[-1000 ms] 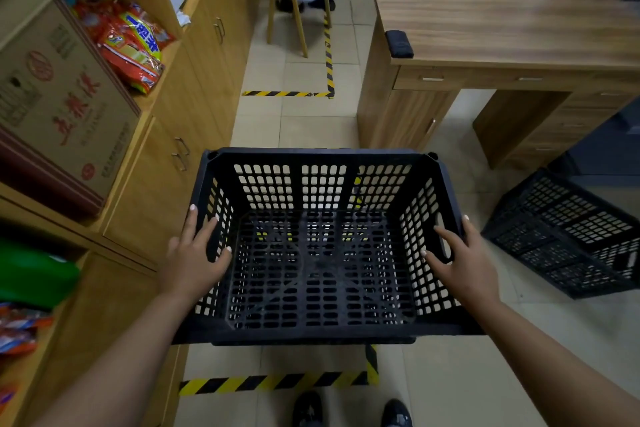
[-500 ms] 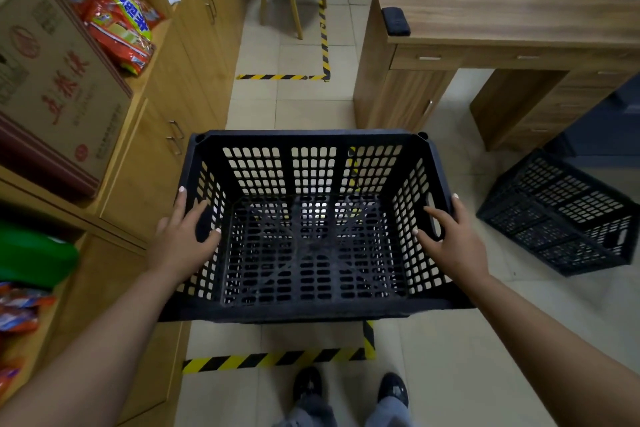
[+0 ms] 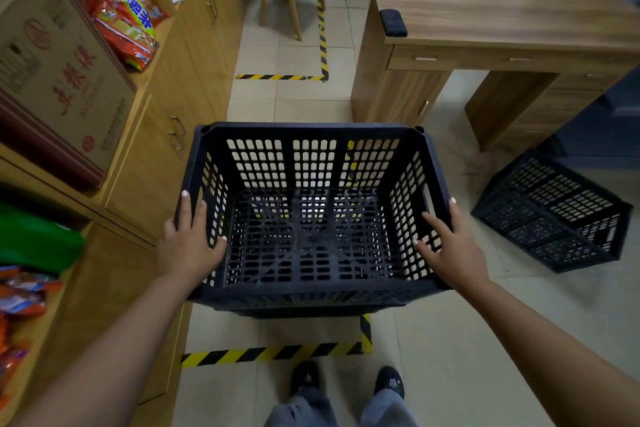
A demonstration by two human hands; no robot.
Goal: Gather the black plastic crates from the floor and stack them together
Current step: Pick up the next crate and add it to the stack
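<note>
**One crate in hand, one waiting on the floor**

The person holds a black plastic crate (image 3: 313, 218) in front of the body, open side up, clear of the tiled floor (image 3: 446, 340). The left hand (image 3: 188, 243) grips the crate's left wall: the thumb lies inside against the lattice and the fingers run along the outside toward the rim. The right hand (image 3: 450, 246) mirrors it on the right wall, just behind the handle slot, thumb and a finger spread on the inner face and the other fingers wrapped over the rim. Both hands are closed on the crate.

A darker band shows under the near edge of the held crate; whether that is a second crate already nested beneath it or only the crate's own base cannot be told from this view.

A second crate (image 3: 554, 215) lies tipped on its side on the floor, well off to the right of the right hand and a little ahead of it, beside the leg of the wooden surface (image 3: 502, 3). Nothing touches it.

As a judgement, the task is in its middle part: gathering has begun, with one crate picked up, but the stacking of the two visible crates is not yet done. What remains is to bring the held crate and the tipped one together, right the tipped one, and seat one in the other. No further crates show here.
</note>
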